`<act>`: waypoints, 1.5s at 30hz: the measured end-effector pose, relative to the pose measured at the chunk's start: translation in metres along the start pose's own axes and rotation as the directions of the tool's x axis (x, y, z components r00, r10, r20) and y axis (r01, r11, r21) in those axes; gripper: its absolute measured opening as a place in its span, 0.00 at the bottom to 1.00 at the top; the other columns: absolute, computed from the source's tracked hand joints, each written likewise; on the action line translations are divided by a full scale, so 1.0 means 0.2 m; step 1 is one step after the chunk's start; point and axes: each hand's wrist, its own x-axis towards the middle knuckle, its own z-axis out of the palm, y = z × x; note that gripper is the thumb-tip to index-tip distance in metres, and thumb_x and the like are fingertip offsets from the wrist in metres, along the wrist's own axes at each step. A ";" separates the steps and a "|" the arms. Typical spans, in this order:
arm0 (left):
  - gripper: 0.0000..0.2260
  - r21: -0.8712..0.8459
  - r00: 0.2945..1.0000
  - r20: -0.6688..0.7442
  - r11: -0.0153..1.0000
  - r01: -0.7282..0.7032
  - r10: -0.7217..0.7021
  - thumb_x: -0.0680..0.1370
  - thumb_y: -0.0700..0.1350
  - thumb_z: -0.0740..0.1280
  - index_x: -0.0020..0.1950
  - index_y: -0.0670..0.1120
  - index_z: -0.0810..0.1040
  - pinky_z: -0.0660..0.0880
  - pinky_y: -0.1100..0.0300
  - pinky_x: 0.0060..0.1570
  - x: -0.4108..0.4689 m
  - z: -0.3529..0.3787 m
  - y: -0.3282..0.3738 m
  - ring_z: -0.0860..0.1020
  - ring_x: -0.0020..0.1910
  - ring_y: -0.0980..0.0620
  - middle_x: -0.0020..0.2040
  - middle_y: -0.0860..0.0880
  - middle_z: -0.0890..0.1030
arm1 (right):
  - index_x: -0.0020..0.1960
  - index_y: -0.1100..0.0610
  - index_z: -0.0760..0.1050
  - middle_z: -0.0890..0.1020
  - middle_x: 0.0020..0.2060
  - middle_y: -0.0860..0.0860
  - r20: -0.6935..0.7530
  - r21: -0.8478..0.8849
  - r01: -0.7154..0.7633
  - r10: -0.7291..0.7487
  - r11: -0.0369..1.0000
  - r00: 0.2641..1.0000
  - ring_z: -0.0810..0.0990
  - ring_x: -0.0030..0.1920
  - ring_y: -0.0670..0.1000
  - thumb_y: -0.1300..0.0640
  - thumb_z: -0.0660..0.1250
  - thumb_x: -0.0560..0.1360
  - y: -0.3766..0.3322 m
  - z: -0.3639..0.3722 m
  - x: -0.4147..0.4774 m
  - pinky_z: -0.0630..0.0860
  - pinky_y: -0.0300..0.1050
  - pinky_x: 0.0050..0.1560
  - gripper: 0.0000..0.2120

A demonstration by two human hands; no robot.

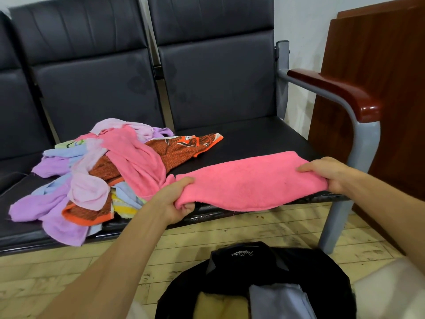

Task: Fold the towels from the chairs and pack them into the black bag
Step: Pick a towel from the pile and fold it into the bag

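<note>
Now the left hand (177, 199) and right hand (326, 173) each grip one end of the pink towel (248, 183), stretched above the chair seat (264, 139).

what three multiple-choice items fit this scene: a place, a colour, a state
1. Where is the black bag? A on the floor before the chairs; B on the right seat; C on the armrest.
2. What colour is the towel held by the left hand and right hand? A purple; B pink; C yellow.
3. The bag is: A zipped shut; B open with cloth inside; C open and empty.
1 A, it lies on floor tiles; 2 B, pink spans both hands; 3 B, yellow and grey cloth shows inside.
</note>
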 end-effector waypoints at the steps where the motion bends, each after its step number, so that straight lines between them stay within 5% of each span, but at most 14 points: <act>1: 0.11 -0.056 1.000 -0.002 0.998 0.025 -0.025 0.76 0.41 0.69 0.42 0.51 0.67 0.57 0.69 0.20 0.00 0.00 0.00 0.61 0.19 0.55 0.27 0.49 0.69 | 0.69 0.64 0.66 0.79 0.56 0.61 0.002 0.024 -0.007 0.007 1.000 1.000 0.80 0.52 0.61 0.60 0.74 0.71 0.00 0.00 0.00 0.79 0.53 0.41 0.30; 7: 0.12 -0.116 0.998 -0.062 0.993 -0.035 0.028 0.74 0.40 0.71 0.41 0.51 0.68 0.77 0.58 0.32 0.03 0.05 -0.01 0.77 0.34 0.51 0.39 0.48 0.79 | 0.65 0.58 0.69 0.79 0.55 0.60 0.058 0.142 -0.038 0.030 0.989 0.998 0.79 0.53 0.61 0.58 0.70 0.73 0.00 -0.01 -0.03 0.78 0.53 0.45 0.22; 10: 0.16 -0.027 0.993 -0.106 0.998 -0.053 0.050 0.75 0.37 0.69 0.36 0.47 0.63 0.74 0.59 0.30 0.03 0.08 -0.02 0.75 0.31 0.52 0.27 0.49 0.78 | 0.66 0.59 0.68 0.78 0.55 0.60 0.032 0.154 -0.044 0.040 0.987 0.999 0.78 0.54 0.61 0.60 0.69 0.74 0.00 -0.03 -0.03 0.78 0.57 0.51 0.22; 13: 0.14 -0.098 0.995 -0.097 0.994 -0.046 0.036 0.77 0.37 0.67 0.37 0.50 0.66 0.74 0.52 0.42 0.01 0.11 -0.02 0.75 0.36 0.52 0.23 0.51 0.79 | 0.67 0.60 0.67 0.77 0.48 0.58 -0.022 0.125 -0.025 0.028 0.992 0.999 0.78 0.49 0.59 0.61 0.67 0.76 0.01 -0.05 -0.03 0.77 0.57 0.51 0.21; 16: 0.09 -0.061 0.996 -0.077 0.996 -0.059 0.054 0.78 0.40 0.67 0.39 0.46 0.71 0.74 0.53 0.41 -0.01 0.14 -0.03 0.76 0.37 0.51 0.35 0.47 0.81 | 0.68 0.62 0.67 0.77 0.47 0.58 -0.067 0.093 -0.012 0.019 0.996 0.998 0.77 0.43 0.57 0.58 0.65 0.79 0.03 -0.05 -0.02 0.76 0.54 0.46 0.20; 18: 0.05 0.056 0.978 -0.128 0.985 -0.161 0.167 0.78 0.42 0.67 0.50 0.42 0.73 0.77 0.51 0.43 0.01 0.15 -0.04 0.78 0.40 0.49 0.46 0.44 0.80 | 0.68 0.62 0.67 0.77 0.49 0.59 -0.076 0.084 -0.007 0.014 0.996 0.997 0.78 0.47 0.59 0.57 0.65 0.79 0.04 -0.04 -0.02 0.76 0.54 0.45 0.20; 21: 0.14 0.167 0.942 -0.141 0.945 -0.280 0.304 0.78 0.43 0.65 0.62 0.39 0.74 0.78 0.52 0.44 0.01 0.19 -0.01 0.80 0.45 0.45 0.54 0.40 0.81 | 0.69 0.62 0.66 0.77 0.51 0.59 -0.065 0.107 -0.003 0.010 0.994 0.998 0.77 0.53 0.60 0.58 0.64 0.80 0.04 -0.04 -0.03 0.77 0.55 0.51 0.19; 24: 0.13 0.170 0.929 -0.115 0.929 -0.330 0.351 0.79 0.42 0.63 0.62 0.38 0.74 0.74 0.57 0.38 0.00 0.26 0.04 0.78 0.40 0.48 0.47 0.42 0.80 | 0.69 0.62 0.66 0.76 0.46 0.57 -0.046 0.136 0.001 0.005 0.991 0.999 0.77 0.53 0.60 0.60 0.63 0.80 0.04 -0.03 -0.04 0.76 0.54 0.48 0.19; 29: 0.09 0.241 0.915 -0.025 0.891 -0.385 0.402 0.79 0.39 0.61 0.59 0.44 0.72 0.75 0.58 0.37 -0.03 0.48 0.07 0.79 0.40 0.49 0.42 0.45 0.78 | 0.67 0.62 0.67 0.77 0.51 0.59 -0.019 0.143 0.009 -0.006 0.990 1.000 0.78 0.51 0.59 0.59 0.61 0.81 0.04 -0.04 -0.07 0.77 0.54 0.49 0.16; 33: 0.07 0.376 0.900 0.066 0.825 -0.422 0.430 0.79 0.39 0.61 0.41 0.42 0.76 0.73 0.58 0.37 -0.01 0.67 0.04 0.77 0.38 0.48 0.36 0.46 0.78 | 0.55 0.60 0.72 0.78 0.41 0.55 0.035 0.242 -0.001 -0.008 0.970 0.999 0.77 0.39 0.54 0.57 0.56 0.83 0.03 -0.07 -0.08 0.74 0.48 0.36 0.08; 36: 0.08 0.415 0.917 0.092 0.822 -0.390 0.389 0.78 0.41 0.62 0.40 0.41 0.75 0.70 0.60 0.34 0.00 0.83 -0.01 0.76 0.32 0.49 0.31 0.47 0.75 | 0.49 0.59 0.74 0.79 0.39 0.55 0.067 0.260 -0.017 0.000 0.966 0.998 0.77 0.37 0.53 0.57 0.55 0.83 0.04 -0.08 -0.07 0.74 0.46 0.34 0.10; 42: 0.12 0.488 0.935 0.163 0.798 -0.353 0.314 0.80 0.43 0.60 0.36 0.44 0.71 0.68 0.60 0.33 0.01 1.08 -0.12 0.74 0.26 0.52 0.26 0.46 0.74 | 0.52 0.59 0.76 0.82 0.49 0.57 0.135 0.230 -0.081 0.051 0.970 0.990 0.80 0.46 0.57 0.55 0.57 0.82 0.03 -0.12 -0.01 0.77 0.48 0.46 0.10; 45: 0.08 0.515 0.931 0.212 0.776 -0.364 0.295 0.80 0.43 0.59 0.43 0.43 0.75 0.69 0.60 0.35 0.03 1.17 -0.18 0.74 0.32 0.50 0.33 0.44 0.75 | 0.56 0.59 0.76 0.82 0.52 0.58 0.174 0.208 -0.096 0.059 0.974 0.983 0.81 0.51 0.59 0.54 0.56 0.82 0.02 -0.14 -0.01 0.78 0.51 0.51 0.13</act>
